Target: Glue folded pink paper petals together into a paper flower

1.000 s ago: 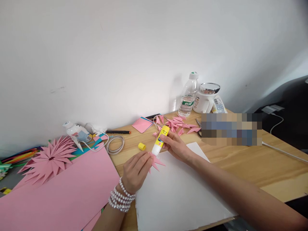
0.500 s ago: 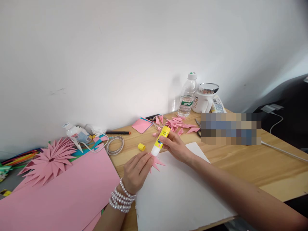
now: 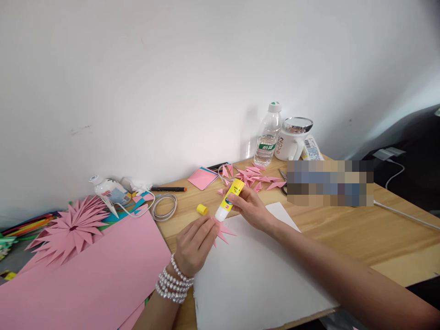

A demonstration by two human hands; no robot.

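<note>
My right hand (image 3: 248, 204) is closed around a yellow and white glue stick (image 3: 229, 200), tilted with its white end down. That end meets a folded pink paper piece with several points (image 3: 225, 233), close to my left fingertips. My left hand (image 3: 195, 243), with pearl bracelets on its wrist, pinches this paper over a white board (image 3: 261, 275); the fingers hide part of it. The yellow glue cap (image 3: 202, 209) lies on the wooden table just beyond my left hand.
Loose folded pink pieces (image 3: 254, 176) lie behind my right hand, near scissors (image 3: 283, 182), a water bottle (image 3: 267, 137) and a white mug (image 3: 294, 140). Leftward are pink sheets (image 3: 103, 270), a large pink paper star (image 3: 73, 229), a coiled cable (image 3: 165, 207) and a marker (image 3: 168, 189).
The glue stick and my right hand have shifted very slightly towards the left. My left hand keeps its place on the pink paper.
</note>
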